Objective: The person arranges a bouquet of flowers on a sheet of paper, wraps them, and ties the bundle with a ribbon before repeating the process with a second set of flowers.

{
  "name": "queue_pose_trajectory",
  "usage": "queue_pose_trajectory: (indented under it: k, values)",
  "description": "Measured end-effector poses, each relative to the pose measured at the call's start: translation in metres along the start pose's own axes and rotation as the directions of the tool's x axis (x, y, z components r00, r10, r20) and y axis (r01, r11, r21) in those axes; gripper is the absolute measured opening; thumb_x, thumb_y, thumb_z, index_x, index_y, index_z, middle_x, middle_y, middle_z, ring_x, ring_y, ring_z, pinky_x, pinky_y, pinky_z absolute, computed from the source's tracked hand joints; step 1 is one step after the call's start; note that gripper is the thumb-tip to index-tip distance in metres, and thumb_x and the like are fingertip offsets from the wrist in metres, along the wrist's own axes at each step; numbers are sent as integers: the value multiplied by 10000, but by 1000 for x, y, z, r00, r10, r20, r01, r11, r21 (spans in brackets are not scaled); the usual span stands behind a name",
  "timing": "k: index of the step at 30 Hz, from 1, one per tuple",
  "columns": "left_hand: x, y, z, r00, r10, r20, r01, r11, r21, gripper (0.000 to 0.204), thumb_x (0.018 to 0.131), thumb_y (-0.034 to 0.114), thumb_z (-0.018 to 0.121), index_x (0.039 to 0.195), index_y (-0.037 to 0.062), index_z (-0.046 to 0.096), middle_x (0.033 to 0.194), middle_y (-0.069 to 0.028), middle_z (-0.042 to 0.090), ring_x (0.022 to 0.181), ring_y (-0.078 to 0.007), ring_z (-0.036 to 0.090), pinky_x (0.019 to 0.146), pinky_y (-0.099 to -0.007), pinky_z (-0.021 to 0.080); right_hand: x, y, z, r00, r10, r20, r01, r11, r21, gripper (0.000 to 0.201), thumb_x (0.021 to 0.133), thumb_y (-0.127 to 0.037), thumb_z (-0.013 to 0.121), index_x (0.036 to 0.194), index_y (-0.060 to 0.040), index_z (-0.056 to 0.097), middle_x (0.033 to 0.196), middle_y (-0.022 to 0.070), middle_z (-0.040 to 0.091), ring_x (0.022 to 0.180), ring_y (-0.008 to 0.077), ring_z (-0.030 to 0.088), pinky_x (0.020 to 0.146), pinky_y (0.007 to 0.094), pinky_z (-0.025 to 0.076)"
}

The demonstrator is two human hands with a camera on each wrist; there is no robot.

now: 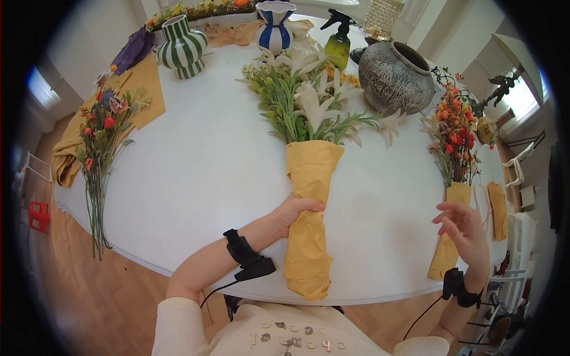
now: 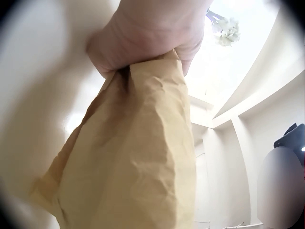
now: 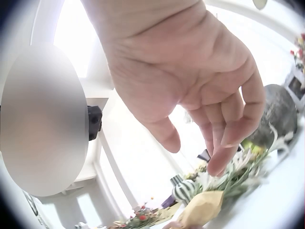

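In the head view my left hand (image 1: pixel 297 215) grips the middle of a long bouquet wrapped in yellow-brown paper (image 1: pixel 309 255); white lilies (image 1: pixel 313 107) and green leaves fan out of its top. The left wrist view has that hand (image 2: pixel 152 36) closed round the crumpled paper (image 2: pixel 143 143). My right hand (image 1: pixel 466 234) is raised at the right, over or beside a smaller wrapped bouquet with orange and red flowers (image 1: pixel 458 139). In the right wrist view this hand (image 3: pixel 186 71) holds nothing, its fingers loosely bent and the thumb apart.
Loose red flowers with long stems (image 1: pixel 98 160) lie at the left beside brown paper (image 1: pixel 148 98). Along the back stand a green-striped vase (image 1: pixel 182 50), a blue-striped vase (image 1: pixel 275 29), a spray bottle (image 1: pixel 338 44) and a grey pot (image 1: pixel 395 80). Folded paper (image 1: pixel 497 210) lies far right.
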State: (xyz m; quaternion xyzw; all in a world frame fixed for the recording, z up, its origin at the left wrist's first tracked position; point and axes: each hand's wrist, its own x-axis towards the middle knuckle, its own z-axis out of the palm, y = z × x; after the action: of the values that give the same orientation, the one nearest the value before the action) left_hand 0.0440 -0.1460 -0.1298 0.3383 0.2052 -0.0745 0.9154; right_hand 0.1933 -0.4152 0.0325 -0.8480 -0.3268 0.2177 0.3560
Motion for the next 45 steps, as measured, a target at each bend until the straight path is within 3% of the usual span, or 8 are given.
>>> queue_pose_trajectory:
  k: [4, 19, 25, 27, 30, 37, 43, 45]
  values:
    - [2, -2, 1, 999, -38, -16, 38, 999, -17, 147, 694, 119, 605, 807, 40, 554, 686, -60, 572, 590, -157, 567, 574, -291, 479, -7, 88, -127, 733, 395, -553, -641, 674, -368, 422, 825, -16, 502, 1237, -58, 416, 899, 161, 570, 674, 176, 581, 568, 283, 474]
    - [5, -7, -9, 999, -45, 9, 45, 999, -23, 217, 716, 89, 594, 914, 60, 509, 779, -36, 547, 675, -141, 562, 601, -297, 482, -103, 454, -187, 688, 468, -555, -719, 333, -610, 697, 750, 59, 520, 1361, -125, 241, 1196, 259, 379, 930, 393, 519, 779, 417, 452]
    - [1, -4, 0, 1000, -28, -8, 27, 1000, -14, 106, 731, 90, 573, 810, 32, 533, 721, -55, 556, 629, -148, 571, 574, -289, 479, -85, 415, -173, 701, 448, -556, -713, 400, -576, 600, 717, 54, 541, 1262, -62, 320, 1198, 303, 379, 1064, 450, 443, 884, 433, 402]
    - [1, -4, -1, 1000, -24, -4, 24, 1000, -15, 110, 729, 90, 576, 811, 32, 534, 724, -55, 557, 629, -149, 570, 576, -289, 480, -79, 398, -161, 652, 242, -719, -720, 494, -487, 419, 715, 50, 545, 1101, -4, 390, 1155, 314, 405, 1004, 458, 457, 821, 447, 413]
    - [0, -6, -2, 1000, -25, -18, 24, 1000, -16, 125, 724, 95, 584, 820, 31, 535, 729, -57, 560, 631, -151, 571, 577, -289, 480, -77, 421, -177, 770, 309, -558, -635, 457, -623, 238, 736, 21, 550, 950, 35, 448, 1045, 298, 484, 928, 437, 493, 766, 450, 414]
    - [-1, -6, 0, 999, -29, -16, 29, 1000, -12, 152, 724, 103, 594, 844, 35, 532, 733, -61, 562, 631, -150, 569, 579, -290, 481, -84, 432, -183, 753, 321, -574, -658, 372, -655, 152, 840, -101, 503, 783, 39, 487, 725, 193, 548, 720, 357, 541, 682, 395, 422]
    - [3, -6, -6, 999, -20, 43, 20, 1000, 8, 175, 725, 104, 600, 870, 33, 531, 766, -64, 563, 656, -151, 571, 600, -286, 482, -41, 362, -223, 475, -417, -775, -584, 509, -632, 298, 815, -165, 431, 836, 97, 573, 809, 274, 588, 751, 450, 534, 697, 496, 417]
    - [5, -7, -10, 996, -26, 83, 26, 1000, 3, 187, 725, 105, 601, 882, 32, 531, 782, -66, 562, 666, -150, 570, 607, -287, 483, -13, 283, -195, 540, -358, -762, -485, 608, -629, 249, 838, -156, 443, 814, 77, 529, 759, 236, 551, 704, 401, 511, 669, 453, 407]
